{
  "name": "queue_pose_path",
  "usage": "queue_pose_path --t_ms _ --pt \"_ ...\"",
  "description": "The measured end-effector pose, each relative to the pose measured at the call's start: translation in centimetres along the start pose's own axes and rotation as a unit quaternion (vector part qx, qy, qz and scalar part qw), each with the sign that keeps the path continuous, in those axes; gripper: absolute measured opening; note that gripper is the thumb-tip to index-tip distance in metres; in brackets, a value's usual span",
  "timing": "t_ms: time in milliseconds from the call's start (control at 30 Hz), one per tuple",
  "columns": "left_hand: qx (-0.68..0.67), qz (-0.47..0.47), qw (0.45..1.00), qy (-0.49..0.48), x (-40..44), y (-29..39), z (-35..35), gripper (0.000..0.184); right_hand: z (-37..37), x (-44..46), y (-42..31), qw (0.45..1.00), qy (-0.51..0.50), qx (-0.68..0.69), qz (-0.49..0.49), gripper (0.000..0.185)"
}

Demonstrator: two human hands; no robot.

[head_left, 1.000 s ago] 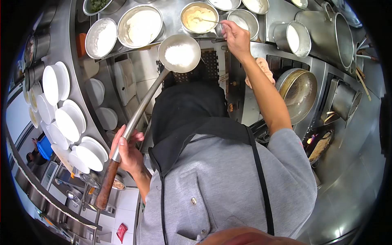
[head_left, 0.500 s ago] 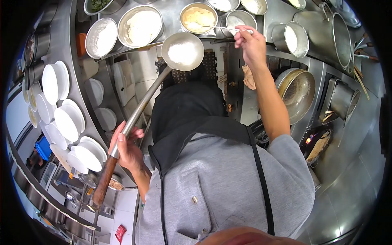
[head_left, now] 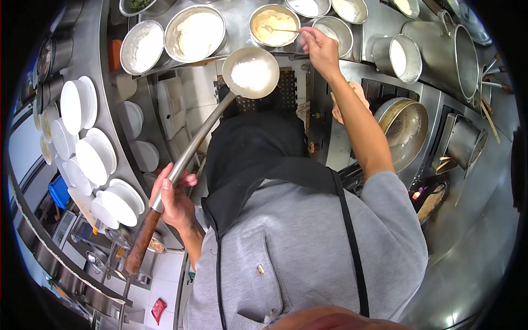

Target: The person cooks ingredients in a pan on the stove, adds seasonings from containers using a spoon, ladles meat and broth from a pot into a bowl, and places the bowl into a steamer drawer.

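The person's right arm (head_left: 363,124) outstretched forward, right hand (head_left: 321,54) in a pinch; left hand (head_left: 175,202) lower, fingers curled

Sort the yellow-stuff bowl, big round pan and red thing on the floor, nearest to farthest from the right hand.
1. Yellow-stuff bowl, just left of the right hand
2. Big round pan, to the right
3. Red thing, floor, far left

White plates (head_left: 122,203) stand in stacks along the left-hand worktop (head_left: 98,69), and more white dishes (head_left: 146,156) sit lower down beside it. A bowl of greens (head_left: 138,5) is at the top left. At the right, a large metal pot (head_left: 443,52) stands near a wide pan (head_left: 408,132) and a crumpled cloth (head_left: 358,92). A red packet (head_left: 158,310) lies on the tiled floor (head_left: 165,272).
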State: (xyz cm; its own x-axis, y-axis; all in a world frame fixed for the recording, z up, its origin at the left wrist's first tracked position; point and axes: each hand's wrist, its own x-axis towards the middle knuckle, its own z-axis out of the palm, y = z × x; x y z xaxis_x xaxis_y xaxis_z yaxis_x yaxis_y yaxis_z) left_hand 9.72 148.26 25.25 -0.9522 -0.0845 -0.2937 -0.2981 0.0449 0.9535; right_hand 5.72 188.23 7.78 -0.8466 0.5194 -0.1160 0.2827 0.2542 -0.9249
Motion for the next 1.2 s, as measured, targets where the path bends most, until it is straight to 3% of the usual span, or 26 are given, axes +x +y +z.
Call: queue_pose_path --t_ms 167,333,567,633,733,833,933,1067,1200 --pt "0.001 0.002 1.0 0.008 0.3 -0.2 0.1 0.048 -0.5 -0.9 -0.4 0.998 -0.005 0.032 0.059 0.02" --pt "-0.007 0.005 1.0 0.008 0.6 0.2 0.2 0.047 -1.9 -0.8 -0.6 0.963 0.047 0.232 0.131 0.017" --pt "-0.025 0.023 0.999 -0.009 0.8 0.7 0.4 0.046 -6.1 -3.6 -6.2 0.94 0.02 0.328 0.092 0.019" --pt "-0.027 0.034 0.999 -0.021 1.2 0.9 1.0 0.046 -6.9 -3.9 -7.8 0.946 0.02 0.316 0.069 0.019" --pt "-0.032 0.036 0.998 -0.043 1.9 1.2 2.3 0.047 -8.5 -2.2 -7.1 0.979 0.158 0.125 -0.023 0.02" --pt "-0.056 0.047 0.995 -0.066 2.4 1.3 3.1 0.047 -9.6 2.0 -3.4 0.972 0.207 0.114 -0.01 0.021" --pt "-0.034 0.028 0.996 -0.08 2.6 1.9 3.6 0.05 -7.9 5.6 0.9 0.977 0.191 0.088 0.033 0.02" --pt "-0.009 0.05 0.997 -0.054 2.5 2.5 4.8 0.045 -4.9 6.4 1.3 0.985 0.158 0.035 0.059 0.019" --pt "0.0 0.049 0.998 -0.041 2.7 2.7 5.4 0.045 -4.1 6.2 1.8 0.961 0.158 0.194 0.116 0.017"
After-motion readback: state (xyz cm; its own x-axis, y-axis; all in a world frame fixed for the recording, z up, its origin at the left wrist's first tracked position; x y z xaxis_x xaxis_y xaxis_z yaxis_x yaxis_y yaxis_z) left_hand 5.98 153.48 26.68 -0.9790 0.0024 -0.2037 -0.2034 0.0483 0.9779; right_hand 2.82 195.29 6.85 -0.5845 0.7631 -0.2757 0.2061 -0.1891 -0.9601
